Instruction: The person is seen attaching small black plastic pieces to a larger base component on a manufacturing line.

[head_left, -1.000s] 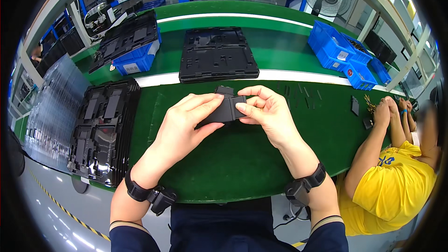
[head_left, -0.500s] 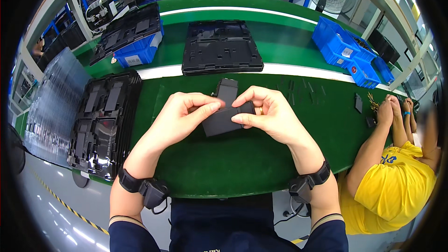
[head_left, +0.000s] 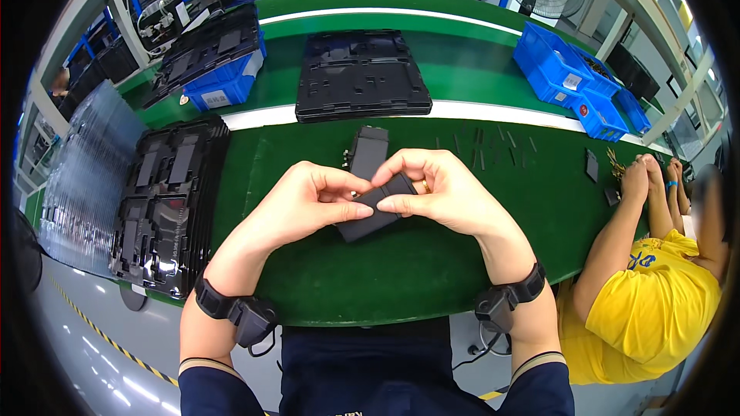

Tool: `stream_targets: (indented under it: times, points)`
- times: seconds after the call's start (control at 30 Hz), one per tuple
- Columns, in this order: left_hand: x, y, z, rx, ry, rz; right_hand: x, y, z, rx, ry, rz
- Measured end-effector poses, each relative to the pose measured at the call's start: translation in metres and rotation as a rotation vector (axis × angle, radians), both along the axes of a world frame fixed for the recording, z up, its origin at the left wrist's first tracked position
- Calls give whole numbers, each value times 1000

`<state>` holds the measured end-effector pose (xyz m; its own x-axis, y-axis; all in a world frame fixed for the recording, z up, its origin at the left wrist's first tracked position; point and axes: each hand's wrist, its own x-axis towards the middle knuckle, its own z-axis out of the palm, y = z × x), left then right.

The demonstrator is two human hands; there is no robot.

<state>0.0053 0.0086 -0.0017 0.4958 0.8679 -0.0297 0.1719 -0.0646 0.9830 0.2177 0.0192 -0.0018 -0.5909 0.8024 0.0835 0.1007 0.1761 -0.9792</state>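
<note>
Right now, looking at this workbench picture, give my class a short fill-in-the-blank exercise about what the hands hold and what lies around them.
1. The left hand and right hand together hold a flat ____ part above the bench.
2. The bench top under the hands is covered in ____ matting.
3. The stack of black trays lies to the person's ____.
4. The storage bins at the far right are ____.

Missing words: black; green; left; blue

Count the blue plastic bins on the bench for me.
3: one far left under a stack of black trays, two side by side far right. More may be hidden beyond the frame.
</note>
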Motion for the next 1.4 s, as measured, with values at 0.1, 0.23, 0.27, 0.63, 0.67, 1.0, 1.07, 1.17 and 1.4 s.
stream_targets:
  times: [0.1,0.23,0.27,0.63,0.67,1.0,1.07,1.17,1.4]
  points:
    - [1,2,0,-39,-48,108,-1,-4,14,-221,53,-184]
    - [2,3,-4,18,-89,137,-1,-1,6,-278,89,-179]
    - [2,4,-5,19,-88,138,-1,1,4,-271,86,-175]
    - [-4,-7,10,207,18,154,-11,-9,10,-102,105,-300]
    - [-17,-18,21,185,-28,228,-11,-9,10,-55,144,-317]
    - [-189,-108,27,202,33,1018,-10,-10,15,-71,119,-169]
    - [-192,-109,17,170,93,1015,-12,-9,13,-76,103,-153]
    - [-185,-106,14,211,143,1014,-15,-9,10,-111,68,-140]
    - [-174,-120,10,672,830,1098,-12,-9,6,-142,4,-110]
